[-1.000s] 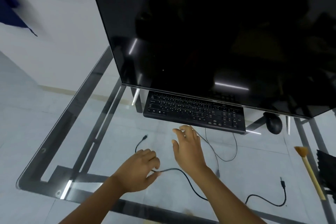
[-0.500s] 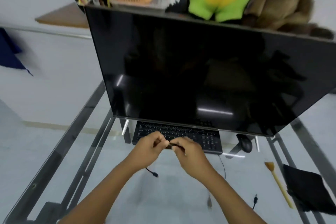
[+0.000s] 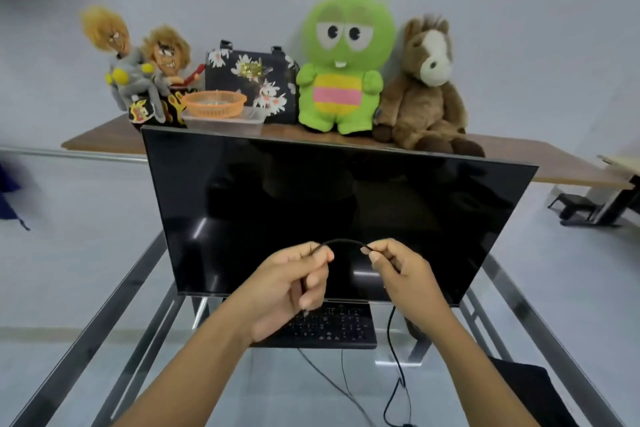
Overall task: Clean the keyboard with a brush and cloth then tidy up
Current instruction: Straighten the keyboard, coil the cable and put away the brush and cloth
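Note:
A thin black cable (image 3: 341,242) arcs between my two raised hands in front of the monitor. My left hand (image 3: 289,284) pinches one part of it, and my right hand (image 3: 403,279) pinches another; the rest of the cable hangs down from my right hand to the glass table. The black keyboard (image 3: 341,326) lies under the monitor's lower edge, partly hidden by my left wrist. A black cloth (image 3: 533,388) lies at the right edge of the table. The brush is out of view.
A large dark monitor (image 3: 329,211) stands on the glass table (image 3: 114,315) with a metal frame. Behind it a wooden shelf (image 3: 554,163) carries plush toys, a floral bag (image 3: 251,80) and an orange basket (image 3: 214,103). More cables trail over the glass.
My hands have lifted the cable off the table and pulled apart, with it held up before the screen. My head has tilted up, so the shelf shows and the brush has left view.

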`<state>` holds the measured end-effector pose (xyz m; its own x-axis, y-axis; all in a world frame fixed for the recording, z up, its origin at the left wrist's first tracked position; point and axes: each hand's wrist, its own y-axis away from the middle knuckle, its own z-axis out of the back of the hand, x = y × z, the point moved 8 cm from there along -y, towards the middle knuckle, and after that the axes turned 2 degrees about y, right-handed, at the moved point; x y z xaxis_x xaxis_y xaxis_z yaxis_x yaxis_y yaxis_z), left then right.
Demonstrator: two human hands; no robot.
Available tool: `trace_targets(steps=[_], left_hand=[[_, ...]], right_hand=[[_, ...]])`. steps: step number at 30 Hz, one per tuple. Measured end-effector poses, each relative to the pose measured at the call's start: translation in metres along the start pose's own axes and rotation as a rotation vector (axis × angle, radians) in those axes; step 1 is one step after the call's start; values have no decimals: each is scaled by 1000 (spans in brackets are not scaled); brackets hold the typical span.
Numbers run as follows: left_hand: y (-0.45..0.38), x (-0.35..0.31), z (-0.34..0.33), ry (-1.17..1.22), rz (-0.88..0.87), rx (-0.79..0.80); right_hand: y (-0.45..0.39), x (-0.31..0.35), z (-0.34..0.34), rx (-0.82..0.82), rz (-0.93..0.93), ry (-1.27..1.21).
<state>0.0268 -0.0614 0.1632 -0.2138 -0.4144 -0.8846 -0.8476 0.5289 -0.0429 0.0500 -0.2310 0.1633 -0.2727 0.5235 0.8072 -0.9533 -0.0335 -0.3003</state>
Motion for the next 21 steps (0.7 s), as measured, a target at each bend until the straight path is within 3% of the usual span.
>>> trace_targets(steps=[5,10,12,14,17,19,21], left_hand=[[-23,-31,-31,528,-116,-82],[-37,-80,-5,646,-452,-341],[-30,-104,14,310,-594,-514],[-22,-116,18,-314,-627,-658],[-31,-90,16,-1004,-498,-574],[-34,-59,16,-1143,-328,-408],[-30,-35,7,-976,-184,-246]], right_hand=[[3,-3,-6,70,-35,-12],[10,-4,-35,282,-82,48],[16,0,-43,361,-56,116],[17,12,-41,360,23,154],[7,46,-29,304,179,176],[-4,67,-21,282,268,173],[-18,82,-10,241,326,158]])
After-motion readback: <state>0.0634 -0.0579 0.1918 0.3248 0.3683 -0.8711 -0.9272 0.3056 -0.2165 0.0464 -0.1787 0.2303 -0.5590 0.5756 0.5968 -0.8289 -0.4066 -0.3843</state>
